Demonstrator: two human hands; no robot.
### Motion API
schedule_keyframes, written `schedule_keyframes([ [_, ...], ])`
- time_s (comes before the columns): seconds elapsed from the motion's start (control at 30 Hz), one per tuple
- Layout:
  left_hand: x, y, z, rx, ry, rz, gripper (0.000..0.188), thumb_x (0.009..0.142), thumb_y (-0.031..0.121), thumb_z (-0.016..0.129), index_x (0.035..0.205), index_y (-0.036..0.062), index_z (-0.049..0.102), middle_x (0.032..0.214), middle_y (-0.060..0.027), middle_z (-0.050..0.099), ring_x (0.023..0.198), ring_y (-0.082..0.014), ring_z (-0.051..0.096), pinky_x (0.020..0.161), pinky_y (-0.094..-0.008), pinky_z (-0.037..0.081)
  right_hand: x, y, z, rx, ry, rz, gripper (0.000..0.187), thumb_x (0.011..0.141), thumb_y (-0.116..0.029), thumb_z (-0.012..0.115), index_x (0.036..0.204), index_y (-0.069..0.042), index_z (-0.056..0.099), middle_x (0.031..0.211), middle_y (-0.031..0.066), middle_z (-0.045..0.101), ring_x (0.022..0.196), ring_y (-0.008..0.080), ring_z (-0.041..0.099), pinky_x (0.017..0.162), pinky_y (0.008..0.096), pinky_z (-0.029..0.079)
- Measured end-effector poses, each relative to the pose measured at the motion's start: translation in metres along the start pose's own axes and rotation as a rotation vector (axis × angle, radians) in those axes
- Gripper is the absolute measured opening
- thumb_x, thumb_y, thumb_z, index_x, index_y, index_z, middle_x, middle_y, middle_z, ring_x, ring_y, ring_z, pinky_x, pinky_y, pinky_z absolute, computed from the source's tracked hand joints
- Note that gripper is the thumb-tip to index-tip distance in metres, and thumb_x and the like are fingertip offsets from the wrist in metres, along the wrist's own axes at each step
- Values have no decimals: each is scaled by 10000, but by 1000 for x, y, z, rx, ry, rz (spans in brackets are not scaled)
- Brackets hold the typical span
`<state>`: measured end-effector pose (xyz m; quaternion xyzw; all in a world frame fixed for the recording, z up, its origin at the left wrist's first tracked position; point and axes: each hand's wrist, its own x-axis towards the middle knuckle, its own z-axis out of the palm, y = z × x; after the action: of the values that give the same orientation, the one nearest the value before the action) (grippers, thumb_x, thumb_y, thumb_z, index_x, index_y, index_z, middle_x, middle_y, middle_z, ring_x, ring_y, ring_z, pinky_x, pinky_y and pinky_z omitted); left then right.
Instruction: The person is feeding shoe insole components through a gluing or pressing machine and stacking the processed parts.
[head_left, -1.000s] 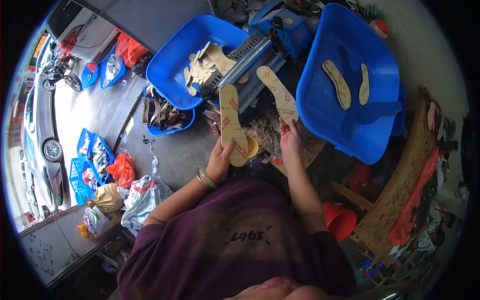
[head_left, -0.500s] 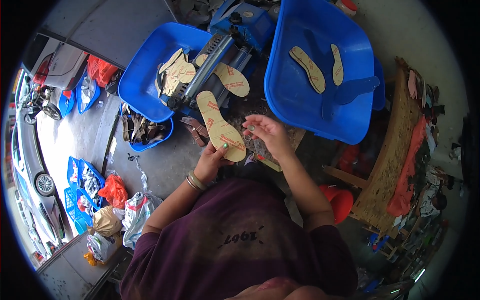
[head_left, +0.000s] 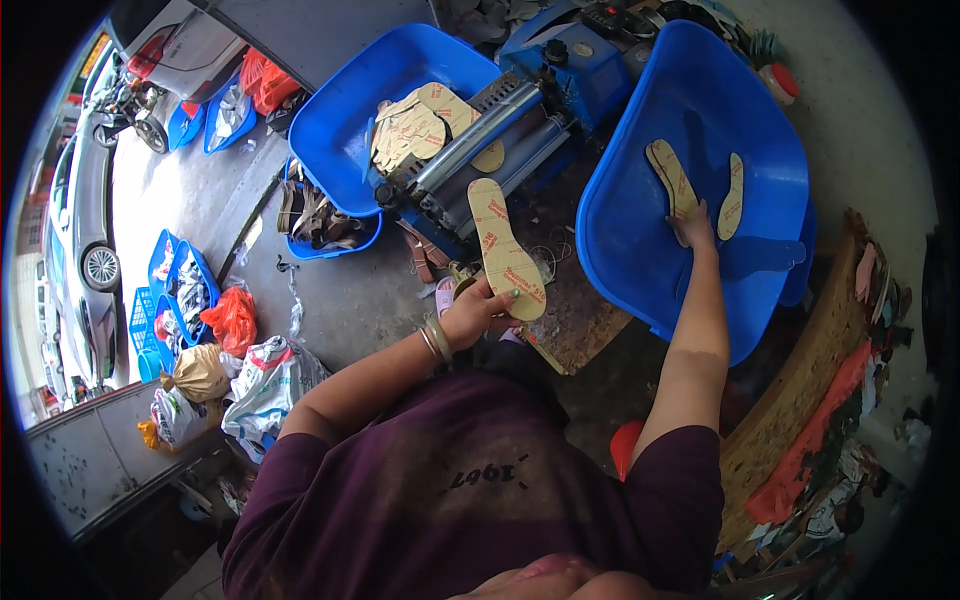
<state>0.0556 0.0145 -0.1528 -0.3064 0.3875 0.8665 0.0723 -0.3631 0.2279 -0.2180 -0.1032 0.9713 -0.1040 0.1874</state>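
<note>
My left hand (head_left: 480,312) pinches the broad end of a cream shoe insole (head_left: 510,262) with red print, its narrower end pointing away from me. My right arm stretches into the blue tub (head_left: 640,130) on the right. There my right hand (head_left: 694,228) closes on the near end of another insole (head_left: 668,172), whose tip it covers. Beside that lies a third insole (head_left: 731,195), apart from the hand. Beyond my left hand stands a roller machine (head_left: 480,135) with metal rollers; one insole (head_left: 489,157) shows at the rollers.
A second blue tub (head_left: 335,130), left of the machine, holds a pile of insoles (head_left: 408,135). Below it a smaller blue basin (head_left: 350,243) contains brown strips. Plastic bags (head_left: 272,385) sit at left, and a wooden board (head_left: 790,400) runs along the right.
My right hand has moved from beside the held insole into the right tub, onto an insole there. The left hand still holds its insole. The view has shifted, and the insole at the rollers shows less.
</note>
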Motion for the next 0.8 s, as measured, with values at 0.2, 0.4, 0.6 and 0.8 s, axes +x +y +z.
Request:
schedule_keyframes([
  [0.2,40,5,23,-147,29,27,287,940,123,485,1223,105,445,1174,-41,546,1036,-183,568,843,-339,521,-22,-32,-3,-142,47,5,968,652,-390,757,1418,-124,229,1332,255,387,1166,366,477,963,423,410],
  [0.4,100,17,23,-244,36,80,240,937,135,491,1170,81,473,1166,-66,549,1061,-182,552,887,-344,494,-68,-34,-23,365,74,-105,811,717,-359,710,1371,-83,318,1161,205,532,1047,334,557,885,415,463],
  [0.6,108,32,12,-331,180,274,478,907,271,559,1283,54,361,1264,-113,480,1142,-251,493,996,-407,389,-234,-88,-67,1053,21,-435,771,746,-154,724,1372,-19,295,1116,136,545,980,190,569,804,311,495],
  [0.8,3,13,31,-330,-333,127,921,821,500,607,1460,140,50,1459,-142,195,1305,-315,297,1029,-466,321,-320,-126,-8,1265,-237,-556,800,732,-170,750,1365,7,294,1087,133,555,942,184,592,750,292,514],
])
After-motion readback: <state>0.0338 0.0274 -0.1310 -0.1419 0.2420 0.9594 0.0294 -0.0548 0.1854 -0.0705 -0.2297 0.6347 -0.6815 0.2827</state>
